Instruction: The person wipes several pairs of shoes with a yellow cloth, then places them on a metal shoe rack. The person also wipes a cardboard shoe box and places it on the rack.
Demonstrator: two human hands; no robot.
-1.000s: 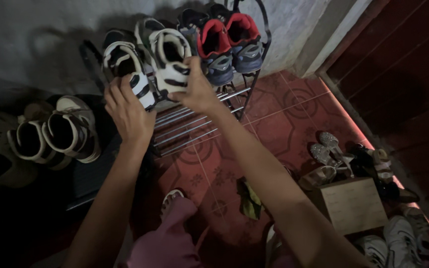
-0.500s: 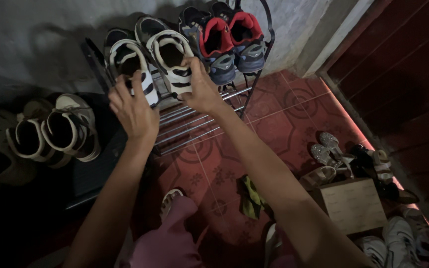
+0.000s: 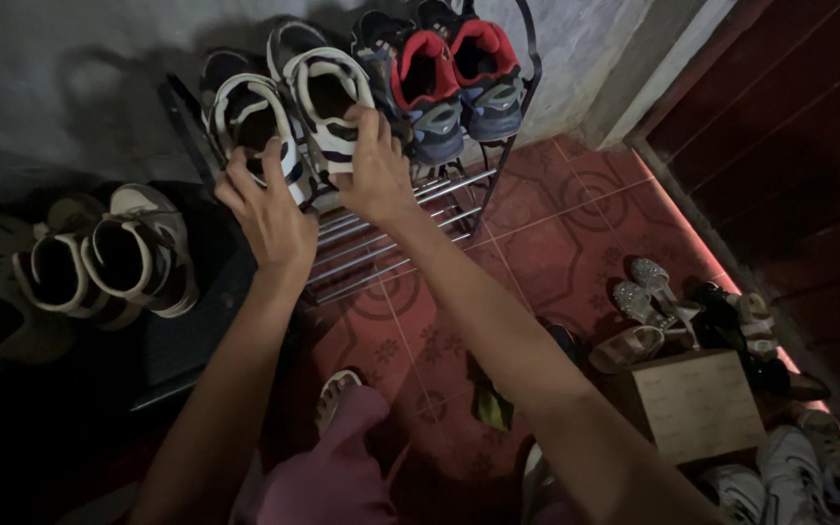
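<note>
My left hand (image 3: pixel 266 209) grips the heel of a black-and-white striped sneaker (image 3: pixel 243 119) on the top of a metal shoe rack (image 3: pixel 410 209). My right hand (image 3: pixel 377 167) holds the heel of the matching sneaker (image 3: pixel 327 92) beside it. Both sneakers rest toe-away against the grey wall, side by side. To their right on the same shelf stands a pair of blue-grey sneakers with red lining (image 3: pixel 454 73).
A pair of white-and-dark sneakers (image 3: pixel 114 262) and other shoes sit on a low dark stand at left. Sparkly sandals (image 3: pixel 648 297), a cardboard box (image 3: pixel 697 403) and white shoes (image 3: pixel 779 476) lie on the red tiled floor at right. My pink trouser leg and sandalled foot (image 3: pixel 337 428) are below.
Both hands have pushed the striped sneakers a little farther back on the rack's top shelf, towards the wall. The view has shifted only slightly.
</note>
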